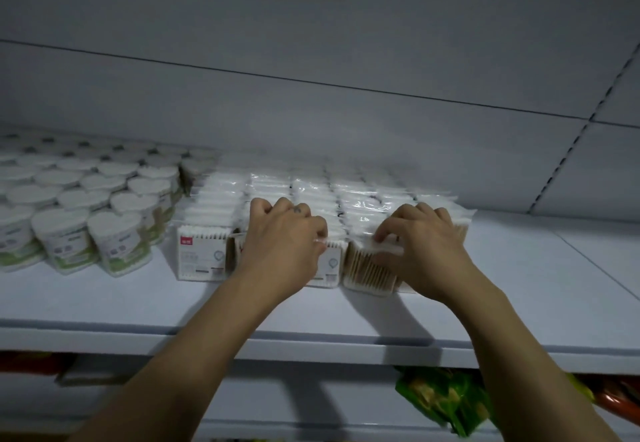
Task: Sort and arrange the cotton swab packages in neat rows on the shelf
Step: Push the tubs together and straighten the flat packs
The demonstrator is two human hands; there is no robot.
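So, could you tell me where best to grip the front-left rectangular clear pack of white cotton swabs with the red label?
I'd pinch the red-labelled pack across its top edge, coming from above and the front: it stands upright, front face exposed, with other packs close behind and on its right.

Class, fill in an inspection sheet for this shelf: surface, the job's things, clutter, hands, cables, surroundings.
Surface: white shelf, bare along the front and at the right.
Job's things: cotton swab packages in rows running to the back; a wooden-stick pack and a white-labelled pack stand in the front row.
Clutter: green-labelled tubs packed close together at the left.
Hands: left hand grips the top of the white-labelled pack; right hand pinches the top edge of the wooden-stick pack.
Cables: nothing seen.
Surroundings: grey back panel; green bag under the shelf.
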